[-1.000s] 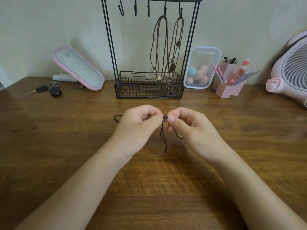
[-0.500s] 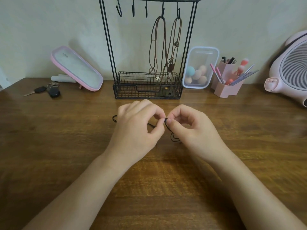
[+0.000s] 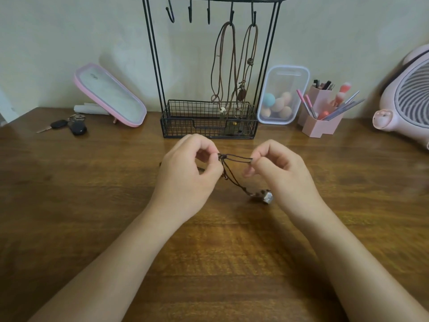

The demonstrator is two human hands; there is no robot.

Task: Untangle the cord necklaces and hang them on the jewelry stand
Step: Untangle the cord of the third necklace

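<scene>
**knot_q:** How was the dark cord necklace (image 3: pixel 235 158) being held there?

**wirestand:** It was pinched at both ends of a short taut stretch, with the left hand (image 3: pixel 185 175) at its 9 o'clock and the right hand (image 3: pixel 283 177) at its 3 o'clock. The hands were kept a bit apart, fingers curled onto the cord. That stretch was run flat, left to right, just above the table (image 3: pixel 92 205). A looser strand was dropped from the left pinch toward 5 o'clock, down to the pendant (image 3: pixel 267 196), which was laid on the wood just beside the right hand.

**knot_q:** And the jewelry stand (image 3: pixel 154 54)?

**wirestand:** Set at 12 o'clock, near the hands, against the wall. Two brown necklaces (image 3: pixel 235 66) were hung on its right-hand hooks, and the free hooks (image 3: pixel 190 12) were up around 11. The tangle looked bunched at the left pinch, so the left hand was judged nearer to it. After that, a lift toward 12 would probably be needed.
</scene>
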